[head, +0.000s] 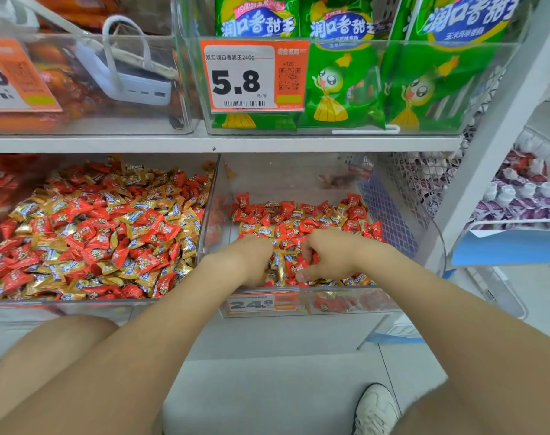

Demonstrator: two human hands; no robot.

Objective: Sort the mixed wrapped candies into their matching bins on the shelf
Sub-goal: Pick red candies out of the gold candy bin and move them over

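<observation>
Two clear bins sit on the lower shelf. The left bin (pixel 91 304) is heaped with mixed red and gold wrapped candies (pixel 104 233). The right bin (pixel 330 298) holds a thinner layer of the same red and gold candies (pixel 302 215). Both my hands are inside the right bin at its front. My left hand (pixel 251 257) is curled down into the candies, its fingertips hidden. My right hand (pixel 327 257) has curled fingers closed around red candies, thumb pressing from below.
A price tag reading 24.8 (pixel 261 304) hangs on the right bin's front. Above, clear bins hold green snack bags (pixel 346 83) and a white power bank (pixel 132 80). A wire basket (pixel 424 183) and racks of purple packs (pixel 518 199) stand at right. My shoe (pixel 377 409) is below.
</observation>
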